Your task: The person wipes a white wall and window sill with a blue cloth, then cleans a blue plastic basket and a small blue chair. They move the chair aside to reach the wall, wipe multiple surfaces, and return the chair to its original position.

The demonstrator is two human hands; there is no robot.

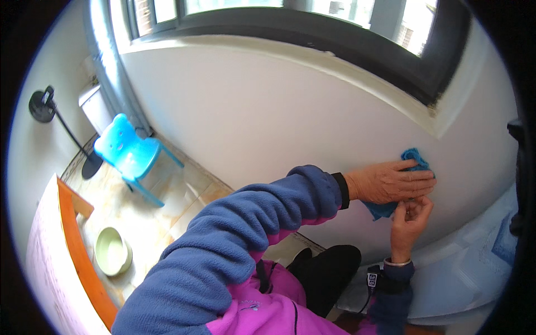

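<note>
Against the white wall (268, 109), below the window's right corner, my left hand (387, 181) presses a blue cloth (383, 210) flat, fingers pointing right. The cloth shows above the fingers and below the palm; its middle is hidden under the hand. Just below those fingers is my right hand (410, 220), its fingers curled and its thumb at the cloth's lower edge. Whether it pinches the cloth cannot be told. A bracelet and a dark strap with a small device are on the right wrist.
A dark-framed window (293, 25) with a pale sill (251, 45) is above. A bed or table with a pale blue cover (452, 272) stands at the right. On the tiled floor are a blue child's chair (134, 157), a green basin (111, 253) and a black stand (69, 127). An orange-edged panel (79, 255) is at lower left.
</note>
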